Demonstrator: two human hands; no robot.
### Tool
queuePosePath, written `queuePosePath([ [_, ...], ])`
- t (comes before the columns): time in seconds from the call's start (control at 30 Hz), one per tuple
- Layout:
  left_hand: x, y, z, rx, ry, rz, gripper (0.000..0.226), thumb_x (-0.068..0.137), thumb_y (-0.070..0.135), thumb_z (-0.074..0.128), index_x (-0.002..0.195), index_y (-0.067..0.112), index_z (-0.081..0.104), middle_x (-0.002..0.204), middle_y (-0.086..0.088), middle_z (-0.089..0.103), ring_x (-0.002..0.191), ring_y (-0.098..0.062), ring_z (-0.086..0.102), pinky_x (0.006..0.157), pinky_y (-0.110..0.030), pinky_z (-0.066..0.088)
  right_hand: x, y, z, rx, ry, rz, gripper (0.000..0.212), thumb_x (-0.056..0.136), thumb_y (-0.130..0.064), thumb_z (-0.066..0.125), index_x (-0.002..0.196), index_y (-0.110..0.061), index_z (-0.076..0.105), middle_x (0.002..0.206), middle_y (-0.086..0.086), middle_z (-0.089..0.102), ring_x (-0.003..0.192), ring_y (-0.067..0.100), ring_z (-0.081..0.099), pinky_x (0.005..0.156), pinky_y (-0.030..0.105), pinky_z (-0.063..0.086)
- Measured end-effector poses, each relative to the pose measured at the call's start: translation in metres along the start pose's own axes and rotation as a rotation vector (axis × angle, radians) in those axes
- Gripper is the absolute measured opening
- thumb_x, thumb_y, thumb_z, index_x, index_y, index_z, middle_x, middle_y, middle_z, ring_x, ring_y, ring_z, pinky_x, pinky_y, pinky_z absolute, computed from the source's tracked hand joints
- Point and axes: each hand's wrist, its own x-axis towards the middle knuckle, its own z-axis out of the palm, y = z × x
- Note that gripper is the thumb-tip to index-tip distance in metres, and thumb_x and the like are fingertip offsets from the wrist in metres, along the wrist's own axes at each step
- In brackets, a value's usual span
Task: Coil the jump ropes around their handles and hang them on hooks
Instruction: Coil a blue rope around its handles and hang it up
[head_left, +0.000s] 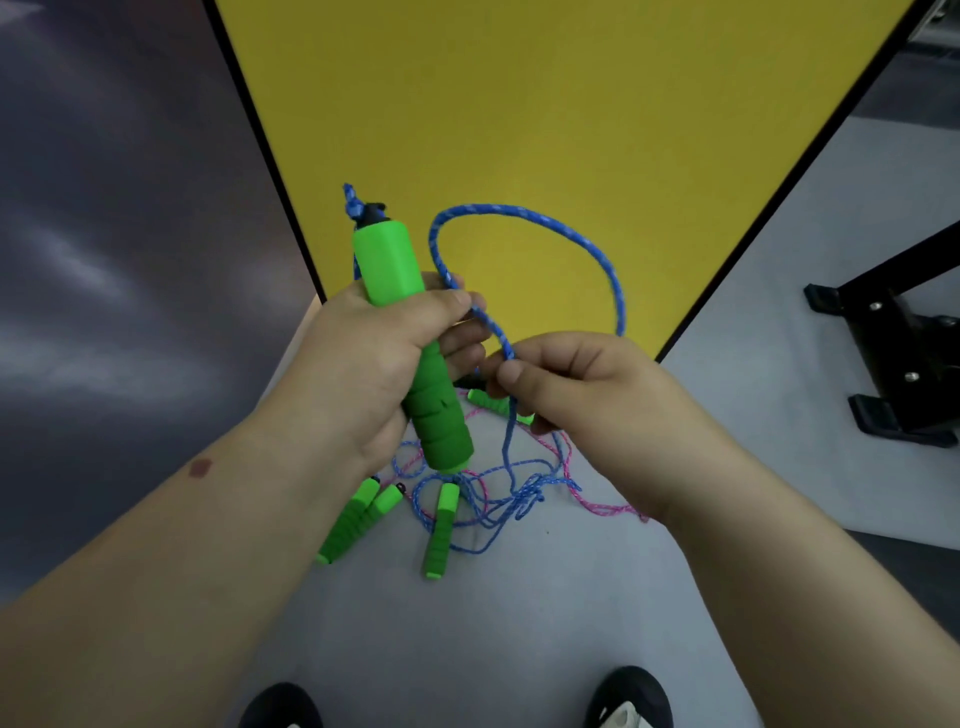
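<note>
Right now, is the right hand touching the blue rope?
Touching. In the head view the right hand pinches the blue rope between thumb and fingers; the rope passes through the pinch, no gap visible.

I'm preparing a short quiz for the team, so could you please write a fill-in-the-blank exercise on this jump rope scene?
1. The left hand grips a ____ handle.
2. The right hand pinches the ____ rope, which arcs in a loop above it.
3. More handles lie on the floor with tangled blue and ____ rope.
4. The panel behind the loop is ____.

Missing words: green; blue; pink; yellow
</note>
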Motion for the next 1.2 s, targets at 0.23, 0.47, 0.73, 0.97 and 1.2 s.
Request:
queuePosePath([
  [0.23, -0.011, -0.017, 0.008, 0.401, -0.287, 0.024, 0.008, 0.084, 0.006, 0.073, 0.092, 0.005, 0.074, 0.087, -0.022, 0.072, 0.079, -0.026, 0.069, 0.074, -0.036, 0.058, -0.002, -0.013, -0.007, 0.318, 0.166, -0.173, 0.015, 0.097, -0.012, 0.063, 0.096, -0.018, 0.077, 0.067, -0.016, 0.070, 0.053, -0.004, 0.059, 0.056, 0.016, 0.054],
  [0.47, -0.006, 0.008, 0.009, -0.039, -0.088, -0.030, 0.014, 0.098, -0.002, 0.058, 0.110, 0.004, 0.060, 0.080, -0.010, 0.072, 0.071, -0.021, 0.073, 0.069, -0.034, 0.064, 0.003, 0.005, 0.004, 0.035, -0.042, -0.019, 0.027, 0.097, -0.043, 0.061, 0.097, -0.022, 0.078, 0.096, 0.012, 0.076, 0.075, 0.014, 0.056, 0.073, 0.036, 0.047],
  [0.73, -0.008, 0.003, 0.002, 0.314, -0.181, 0.122, 0.021, 0.088, -0.001, 0.069, 0.108, 0.003, 0.072, 0.102, -0.023, 0.076, 0.095, -0.030, 0.076, 0.088, -0.049, 0.059, -0.003, -0.012, 0.000, 0.215, 0.122, -0.239, 0.023, 0.101, -0.012, 0.060, 0.092, -0.023, 0.077, 0.074, -0.006, 0.072, 0.068, 0.007, 0.061, 0.069, 0.037, 0.058],
  [0.97, -0.015, 0.004, 0.011, 0.276, -0.120, 0.139, 0.013, 0.084, 0.004, 0.079, 0.092, 0.007, 0.070, 0.079, -0.008, 0.075, 0.076, -0.024, 0.075, 0.083, -0.051, 0.065, -0.002, -0.011, -0.004, 0.248, 0.141, -0.252, 0.017, 0.100, -0.015, 0.060, 0.105, -0.019, 0.076, 0.075, -0.012, 0.074, 0.069, -0.003, 0.063, 0.068, 0.016, 0.049],
  [1.2, -0.003, 0.024, -0.002, -0.051, -0.067, 0.097, 0.006, 0.097, 0.004, 0.064, 0.098, 0.009, 0.065, 0.087, -0.006, 0.077, 0.081, -0.019, 0.078, 0.076, -0.032, 0.064, 0.003, 0.005, 0.006, -0.034, 0.046, -0.155, 0.018, 0.092, -0.040, 0.064, 0.096, -0.028, 0.077, 0.084, 0.028, 0.063, 0.072, 0.021, 0.048, 0.069, 0.053, 0.048],
])
